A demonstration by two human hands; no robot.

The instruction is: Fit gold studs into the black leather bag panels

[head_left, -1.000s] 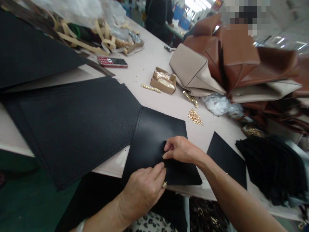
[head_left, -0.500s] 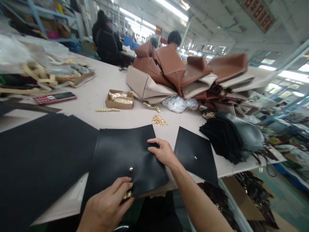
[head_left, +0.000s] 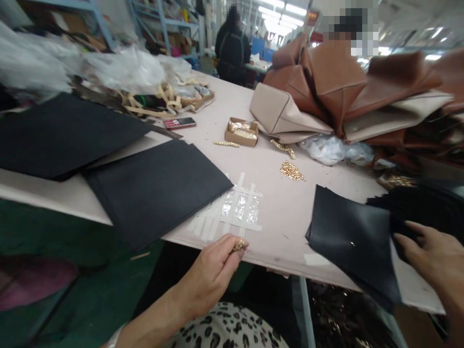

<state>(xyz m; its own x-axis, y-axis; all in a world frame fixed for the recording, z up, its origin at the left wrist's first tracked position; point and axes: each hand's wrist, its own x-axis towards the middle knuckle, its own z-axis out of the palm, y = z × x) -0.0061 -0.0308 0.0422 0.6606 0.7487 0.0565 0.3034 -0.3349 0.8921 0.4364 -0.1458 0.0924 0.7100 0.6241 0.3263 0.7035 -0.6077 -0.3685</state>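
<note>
Here the left hand (head_left: 213, 265) pinches fittings (head_left: 239, 245) (gold-coloured).

Plastic (head_left: 119, 70) and straps (head_left: 170, 92) lie heaped on the counter (head_left: 279, 217) at upper left. Before them, the left stack (head_left: 65, 133) lies along the frame's left edge, the middle stack (head_left: 159, 188) right of it, a phone (head_left: 180, 123) behind the latter. Tape (head_left: 249, 203) lies at centre, beside the middle stack. Behind the tape sits a box (head_left: 242, 141), one chain (head_left: 226, 143) left of it, a second chain (head_left: 284, 149) right, a pile (head_left: 292, 170) before the latter. Bags (head_left: 326, 92) fill the upper right. The right stack (head_left: 351, 241) is at lower right, the right hand (head_left: 431, 246) at its right edge. The left hand (head_left: 223, 263) is before the tape, over the counter's front edge.
</note>
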